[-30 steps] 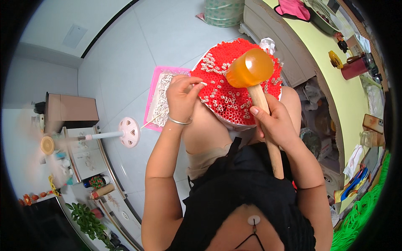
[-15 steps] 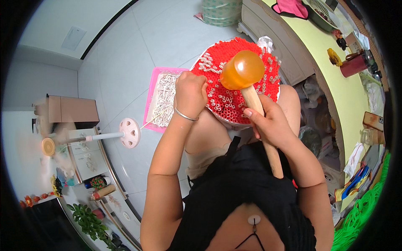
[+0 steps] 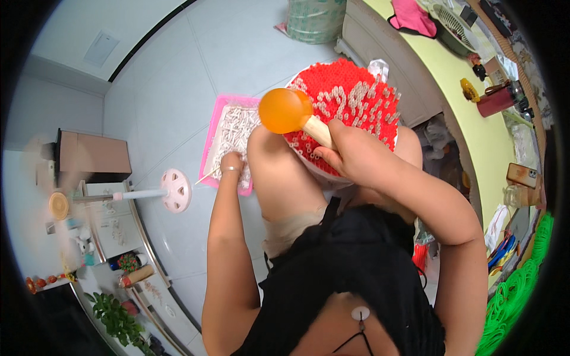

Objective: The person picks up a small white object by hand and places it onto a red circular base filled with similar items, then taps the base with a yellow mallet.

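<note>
My right hand (image 3: 353, 148) grips a mallet (image 3: 284, 111) with a translucent orange head and a pale wooden handle. The head is raised beside the left edge of a round bundle of red tubes (image 3: 323, 77), which rests between my knees. Many of the tubes have small whitish pieces standing in their ends. On the left, my left hand (image 3: 232, 160) reaches down into a pink basket (image 3: 209, 142). Small white rod-like pieces (image 3: 236, 127) fill that basket. The left fingers are sunk among the pieces and mostly hidden, so their grip does not show.
A white stand with a round pink-white base (image 3: 176, 190) is left of the basket. To the right runs a long yellow-green counter (image 3: 436, 59) holding a phone (image 3: 522, 175), a dark red cup (image 3: 496, 102) and a green tray (image 3: 454, 29). Green cord (image 3: 516, 296) lies at lower right.
My left hand has moved from the tube bundle down into the pink basket. The mallet head has swung left, off the middle of the bundle, with my right hand still gripping it.
</note>
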Demonstrator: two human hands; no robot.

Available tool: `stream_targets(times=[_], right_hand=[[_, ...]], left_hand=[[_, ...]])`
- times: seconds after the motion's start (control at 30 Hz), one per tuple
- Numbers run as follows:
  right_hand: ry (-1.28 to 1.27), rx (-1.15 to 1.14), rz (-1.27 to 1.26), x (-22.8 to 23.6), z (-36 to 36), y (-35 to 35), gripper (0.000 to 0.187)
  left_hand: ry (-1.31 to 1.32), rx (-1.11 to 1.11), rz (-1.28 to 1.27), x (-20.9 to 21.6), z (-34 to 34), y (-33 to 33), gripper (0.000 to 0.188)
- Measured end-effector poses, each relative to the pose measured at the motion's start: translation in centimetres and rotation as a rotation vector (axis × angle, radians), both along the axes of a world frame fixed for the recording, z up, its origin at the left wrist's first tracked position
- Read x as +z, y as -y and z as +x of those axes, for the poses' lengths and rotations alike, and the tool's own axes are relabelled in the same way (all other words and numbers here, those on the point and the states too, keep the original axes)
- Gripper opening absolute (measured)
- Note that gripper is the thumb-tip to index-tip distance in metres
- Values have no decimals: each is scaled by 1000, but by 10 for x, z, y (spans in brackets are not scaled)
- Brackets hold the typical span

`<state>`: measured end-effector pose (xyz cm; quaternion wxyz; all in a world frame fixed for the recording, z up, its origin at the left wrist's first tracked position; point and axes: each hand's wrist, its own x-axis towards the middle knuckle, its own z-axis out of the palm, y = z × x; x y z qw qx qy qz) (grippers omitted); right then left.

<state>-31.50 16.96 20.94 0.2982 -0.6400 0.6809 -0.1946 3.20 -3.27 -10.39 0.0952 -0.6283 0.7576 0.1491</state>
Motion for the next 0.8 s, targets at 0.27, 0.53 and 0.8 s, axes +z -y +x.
stream_targets(times=[0.27, 0.53, 0.8], right_hand=[[315, -142, -77, 17, -3, -25, 37], [707, -434, 135, -12, -19, -51, 30], [799, -425, 126, -24, -27, -60, 29]], left_hand=[[-105, 123, -193, -14, -8, -23, 17], [-1206, 356, -167, 168, -84, -40, 11], [-863, -398, -368, 247, -163, -66, 9]])
